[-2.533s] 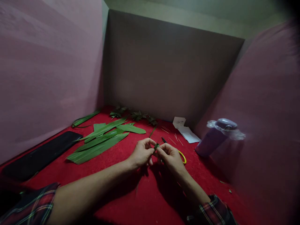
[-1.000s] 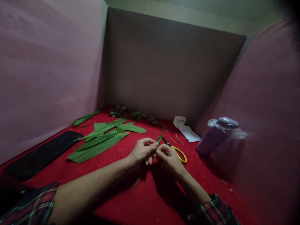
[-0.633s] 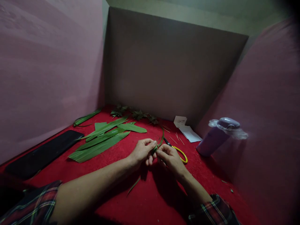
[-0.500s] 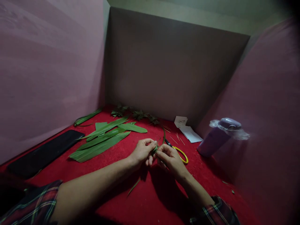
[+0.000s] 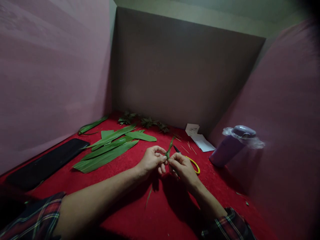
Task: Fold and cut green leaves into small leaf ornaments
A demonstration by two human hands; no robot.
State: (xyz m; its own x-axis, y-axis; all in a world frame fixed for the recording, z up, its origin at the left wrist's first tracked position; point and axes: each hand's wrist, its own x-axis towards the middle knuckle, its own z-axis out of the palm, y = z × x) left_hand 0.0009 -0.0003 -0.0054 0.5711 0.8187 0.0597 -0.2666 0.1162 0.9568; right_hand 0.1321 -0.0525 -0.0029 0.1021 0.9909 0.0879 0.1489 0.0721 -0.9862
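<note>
Between my two hands is a narrow green leaf piece (image 5: 168, 153), twisted or folded, with its tip pointing up. My left hand (image 5: 153, 160) pinches it from the left between thumb and fingers. From the right, my right hand (image 5: 183, 166) pinches the same piece, fingertips close to those of the left. A thin strip (image 5: 149, 197) hangs or lies below my hands; I cannot tell if it is joined to the leaf. Just behind my right hand lie scissors (image 5: 195, 165) with yellow handles, partly hidden by it.
Long green leaves (image 5: 107, 156) lie on the red cloth (image 5: 120, 206) at left, beside a black flat object (image 5: 47, 163). Leafy sprigs (image 5: 148, 122) lie at the back. Thin sticks (image 5: 188, 146), white paper (image 5: 203, 143) and a purple container (image 5: 227, 148) are on the right. Walls enclose three sides.
The leaf piece now stands more upright between my fingertips, its tip closer in. The thin strip below has swung slightly right and hangs steeper. Both hands keep their pinch.
</note>
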